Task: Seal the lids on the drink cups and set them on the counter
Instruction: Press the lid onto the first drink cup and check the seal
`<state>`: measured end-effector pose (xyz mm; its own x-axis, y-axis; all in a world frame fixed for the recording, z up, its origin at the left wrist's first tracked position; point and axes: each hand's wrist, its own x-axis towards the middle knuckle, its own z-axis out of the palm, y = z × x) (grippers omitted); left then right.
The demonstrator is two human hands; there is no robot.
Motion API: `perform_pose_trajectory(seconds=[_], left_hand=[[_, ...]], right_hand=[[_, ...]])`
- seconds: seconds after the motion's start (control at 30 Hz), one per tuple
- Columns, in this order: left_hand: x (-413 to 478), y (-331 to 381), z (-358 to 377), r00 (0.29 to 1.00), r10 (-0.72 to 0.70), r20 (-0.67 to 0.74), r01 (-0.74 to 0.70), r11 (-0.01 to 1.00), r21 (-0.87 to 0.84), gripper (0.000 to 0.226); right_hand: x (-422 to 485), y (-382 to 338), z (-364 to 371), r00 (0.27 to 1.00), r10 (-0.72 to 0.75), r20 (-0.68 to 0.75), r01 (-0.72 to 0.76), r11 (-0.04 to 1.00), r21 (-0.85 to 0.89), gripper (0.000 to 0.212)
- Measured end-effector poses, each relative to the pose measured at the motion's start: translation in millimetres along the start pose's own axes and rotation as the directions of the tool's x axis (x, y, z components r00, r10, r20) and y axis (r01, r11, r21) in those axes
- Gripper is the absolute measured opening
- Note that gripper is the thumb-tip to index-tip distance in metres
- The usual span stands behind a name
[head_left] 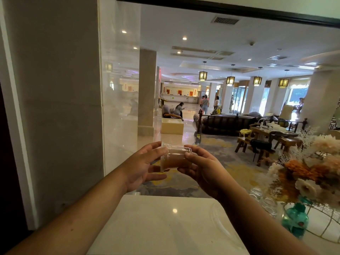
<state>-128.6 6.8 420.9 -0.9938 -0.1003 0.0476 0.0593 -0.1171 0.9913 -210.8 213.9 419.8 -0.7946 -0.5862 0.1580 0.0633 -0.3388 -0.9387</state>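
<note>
Nearest the camera lies the glossy white stone counter point(165, 223), and no cup stands on the part of it that shows. Both forearms reach out over it toward the lobby beyond. Between the hands, held in the air above the counter's far edge, is the clear plastic drink cup with amber liquid point(174, 156). It lies on its side: its long axis runs left to right, nearly level, with the wide flanged end at the left and the narrower end at the right. Liquid pools along its lower wall.

The left hand point(142, 167) cups the wide end, fingers curled round the flange. The right hand point(199, 167) grips the narrow end with thumb on top and fingers beneath. Both are closed on the cup.

Since nothing spills at this tilt, the lid is probably already on and being checked; whether it is fully sealed I cannot tell. Setting it upright on the counter is not yet done.

At the right stands a dried flower arrangement in peach and white point(311, 168).
</note>
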Motion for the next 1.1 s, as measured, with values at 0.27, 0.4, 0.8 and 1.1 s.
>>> perform_pose_trajectory(seconds=[0.27, 0.4, 0.8, 1.1], left_hand=[[2.5, 2.7, -2.7, 0.999, 0.011, -0.04, -0.008, 0.996, 0.091, 0.061], [14.8, 5.6, -16.4, 0.988, 0.113, -0.105, -0.049, 0.875, 0.481, 0.076], [61.4, -118.3, -91.7, 0.995, -0.035, -0.092, 0.098, 0.305, 0.947, 0.085], [78.8, -212.7, -132.9, 0.987, -0.122, -0.109, 0.149, 0.4, 0.904, 0.083]], right_hand=[[8.2, 12.6, -3.1, 0.999, 0.029, 0.013, -0.03, 0.999, 0.017, 0.04], [17.2, 50.4, 4.0, 0.993, 0.104, -0.055, -0.109, 0.99, -0.087, 0.036], [67.6, 244.9, 37.0, 0.846, 0.506, -0.168, -0.493, 0.862, 0.117, 0.034], [68.9, 306.3, 34.9, 0.803, 0.552, -0.224, -0.551, 0.831, 0.071, 0.037]])
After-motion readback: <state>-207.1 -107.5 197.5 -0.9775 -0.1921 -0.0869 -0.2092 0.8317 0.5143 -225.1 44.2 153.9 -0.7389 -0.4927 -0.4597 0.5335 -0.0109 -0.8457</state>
